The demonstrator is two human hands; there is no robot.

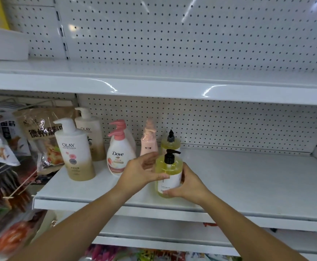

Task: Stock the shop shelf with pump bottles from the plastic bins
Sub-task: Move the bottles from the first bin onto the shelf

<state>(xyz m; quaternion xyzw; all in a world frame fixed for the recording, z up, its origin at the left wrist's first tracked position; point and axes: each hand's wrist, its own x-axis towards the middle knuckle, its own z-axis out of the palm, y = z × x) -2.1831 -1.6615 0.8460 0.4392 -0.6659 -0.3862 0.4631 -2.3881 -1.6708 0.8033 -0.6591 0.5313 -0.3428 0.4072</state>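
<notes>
On the far left hung the snack packets (40, 136), none of my business. On the shelf (248, 181) stood 2 white Olay bottles (76, 153), one behind the other, then the Dove bottle (119, 155) with another pink-capped one behind it, then a slim pink bottle (149, 140) near the back.

I was at the placing step. My left hand (140, 172) curled round the left side of the yellow pump bottle (169, 176), thumb across its front. My right hand (189, 183) cupped its right side and base, thumb pressed low on the label. Both hands were closed on it.

The bottle stood upright near the shelf's front edge, directly before a second yellow bottle (170, 143). I could not tell whether its base was touching the shelf or just above it. Its black pump pointed right.

Next, I judged, I would need to square it with the row, label forward, let go with both hands, and fetch another from the bins, which were out of view.
</notes>
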